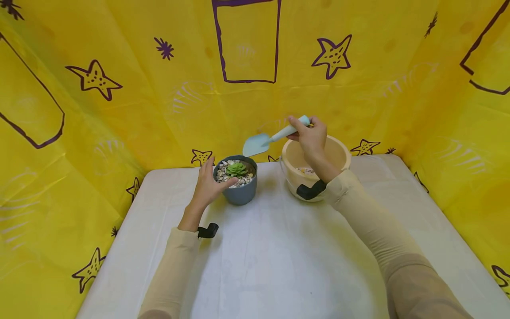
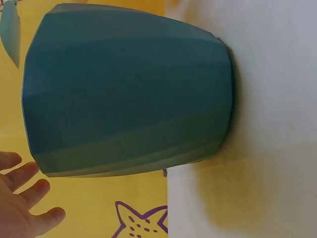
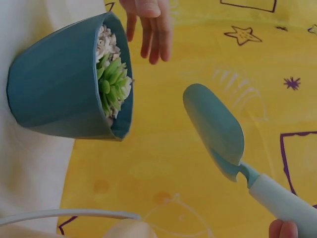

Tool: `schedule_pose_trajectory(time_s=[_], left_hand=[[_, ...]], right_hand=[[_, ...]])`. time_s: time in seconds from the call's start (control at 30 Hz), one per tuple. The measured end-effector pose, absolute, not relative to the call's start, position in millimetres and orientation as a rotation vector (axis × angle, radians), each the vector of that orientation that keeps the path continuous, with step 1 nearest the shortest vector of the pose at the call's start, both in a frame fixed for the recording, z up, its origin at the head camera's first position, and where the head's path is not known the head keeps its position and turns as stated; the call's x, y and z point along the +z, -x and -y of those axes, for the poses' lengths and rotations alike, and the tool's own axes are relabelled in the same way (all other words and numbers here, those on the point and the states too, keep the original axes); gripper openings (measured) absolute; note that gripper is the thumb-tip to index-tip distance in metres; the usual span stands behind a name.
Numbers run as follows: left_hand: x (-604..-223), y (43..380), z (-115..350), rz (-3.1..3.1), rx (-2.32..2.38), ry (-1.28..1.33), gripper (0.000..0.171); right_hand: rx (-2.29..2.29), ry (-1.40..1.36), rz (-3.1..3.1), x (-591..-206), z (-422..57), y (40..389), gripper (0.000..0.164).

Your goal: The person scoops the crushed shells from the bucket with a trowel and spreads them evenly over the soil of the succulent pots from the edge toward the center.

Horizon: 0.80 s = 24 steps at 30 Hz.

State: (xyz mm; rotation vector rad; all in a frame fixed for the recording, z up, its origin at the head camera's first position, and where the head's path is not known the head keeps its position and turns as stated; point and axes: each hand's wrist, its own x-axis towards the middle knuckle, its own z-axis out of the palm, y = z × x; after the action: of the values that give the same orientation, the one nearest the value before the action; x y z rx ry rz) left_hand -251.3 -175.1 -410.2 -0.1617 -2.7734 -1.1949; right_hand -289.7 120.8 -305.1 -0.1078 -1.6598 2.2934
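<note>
My right hand [image 1: 312, 135] grips a pale blue garden trowel [image 1: 256, 144] by its handle, above the cream bucket. The trowel's blade points left and hangs over the right rim of a blue-grey flower pot [image 1: 240, 195]. In the pot a green succulent [image 1: 237, 169] sits among pale pebbles [image 1: 223, 176]. Beside the pot's left rim is my left hand [image 1: 209, 184], fingers spread and thumb reaching across the front of the rim. Faceted pot sides fill most of the left wrist view, with the left fingers [image 2: 34, 194] near the rim.
A cream bucket [image 1: 292, 179] with some pebbles [image 1: 306, 170] at its bottom stands right of the pot, under my right forearm. Both stand near the back of the white-covered table [image 1: 271, 266]. Yellow patterned cloth [image 1: 247, 102] hangs close behind and along both sides.
</note>
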Motion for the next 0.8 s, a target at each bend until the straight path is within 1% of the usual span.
schedule_pose_trajectory(time_s=[0.4,0.6,0.8], left_hand=[[-393.6,261.8,162.4,2.77,-1.156,0.211,0.117],[-386.5,264.8,152.6,2.697,-1.21,0.295,0.118],[-385.7,267.7,141.8,2.644,-1.235,0.361,0.124]], right_hand=[[2.383,0.152,1.508,-303.9,-145.7,290.2,0.024],[2.399,0.187,1.468,-302.7,-152.5,292.5,0.023],[2.386,0.208,1.472,-300.9,-159.6,291.4,0.023]])
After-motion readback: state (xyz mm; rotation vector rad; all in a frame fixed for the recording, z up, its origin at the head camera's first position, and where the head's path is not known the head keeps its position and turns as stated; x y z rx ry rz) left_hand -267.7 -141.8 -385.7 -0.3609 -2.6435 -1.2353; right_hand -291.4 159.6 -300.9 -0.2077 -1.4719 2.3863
